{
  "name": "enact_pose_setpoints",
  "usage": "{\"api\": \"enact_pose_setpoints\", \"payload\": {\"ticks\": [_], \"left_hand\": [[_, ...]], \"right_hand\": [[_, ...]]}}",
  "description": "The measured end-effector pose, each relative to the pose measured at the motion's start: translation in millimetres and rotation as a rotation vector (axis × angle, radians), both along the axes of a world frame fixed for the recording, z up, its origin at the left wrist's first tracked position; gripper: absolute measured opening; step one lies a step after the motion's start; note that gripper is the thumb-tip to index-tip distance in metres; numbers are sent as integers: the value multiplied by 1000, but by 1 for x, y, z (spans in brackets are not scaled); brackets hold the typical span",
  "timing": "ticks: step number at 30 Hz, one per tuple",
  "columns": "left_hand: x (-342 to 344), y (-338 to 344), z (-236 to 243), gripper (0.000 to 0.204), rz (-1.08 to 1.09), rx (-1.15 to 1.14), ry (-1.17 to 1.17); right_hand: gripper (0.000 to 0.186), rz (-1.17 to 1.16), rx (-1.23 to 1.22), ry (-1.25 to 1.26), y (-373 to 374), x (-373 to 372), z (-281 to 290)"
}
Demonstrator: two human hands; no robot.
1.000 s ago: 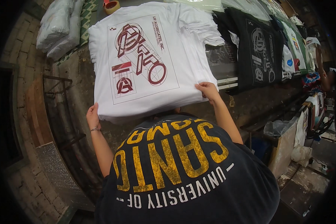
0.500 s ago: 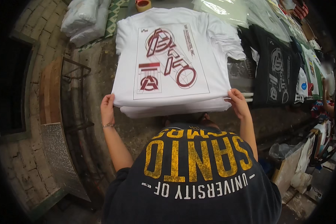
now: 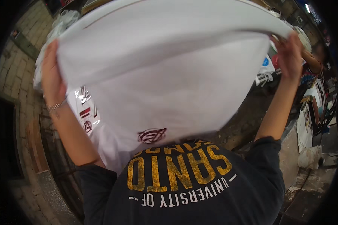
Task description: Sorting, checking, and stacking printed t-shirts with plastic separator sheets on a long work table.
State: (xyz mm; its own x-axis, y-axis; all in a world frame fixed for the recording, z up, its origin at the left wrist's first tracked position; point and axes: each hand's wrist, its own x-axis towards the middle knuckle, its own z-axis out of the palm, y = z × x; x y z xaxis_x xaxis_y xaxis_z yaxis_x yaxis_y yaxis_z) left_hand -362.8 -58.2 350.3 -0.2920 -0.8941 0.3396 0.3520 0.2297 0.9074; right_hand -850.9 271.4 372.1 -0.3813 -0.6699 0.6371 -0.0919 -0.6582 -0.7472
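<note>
My left hand (image 3: 54, 71), raised at the left and slightly smeared by motion, grips the edge of a lifted white T-shirt (image 3: 169, 86). My right hand (image 3: 289, 54), up at the right, has its fingers closed on the other side of the same shirt. The shirt spans between them, filling the upper middle, with a small maroon circular logo low on it. Behind its left edge, below my left hand, shows a white shirt with maroon print (image 3: 86, 112).
Plastic-wrapped bundles (image 3: 58, 26) lie at the upper left beside a block wall (image 3: 17, 60). At the right are more printed shirts (image 3: 266, 67), a co-worker's arm (image 3: 311, 62) and cluttered boards and sheets (image 3: 306, 127). A metal frame (image 3: 64, 180) stands at lower left.
I have raised both hands and spread them wider, lifting the white shirt up toward me. Its large printed face has turned out of view and a plainer face with a small logo shows.
</note>
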Motion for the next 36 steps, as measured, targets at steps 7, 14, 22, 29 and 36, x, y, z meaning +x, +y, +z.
{"api": "enact_pose_setpoints", "payload": {"ticks": [7, 14, 22, 29, 36], "left_hand": [[-209, -21, -8, 17, -43, 62, 92], [-272, 68, 45, 18, 121, -186, 364], [-269, 170, -121, 20, 98, 37, -239], [-235, 217, -332, 22, -186, 129, -713], [-128, 193, -332, 30, -218, 320, -574]], "right_hand": [[19, -260, 245, -177, -45, -160, -5], [18, -212, -310, -8, 16, -189, 62], [18, -467, 154, -438, 109, -195, -145], [13, -880, 810, -513, 204, -182, -390], [17, -756, 728, -76, 65, 19, -423]]}}
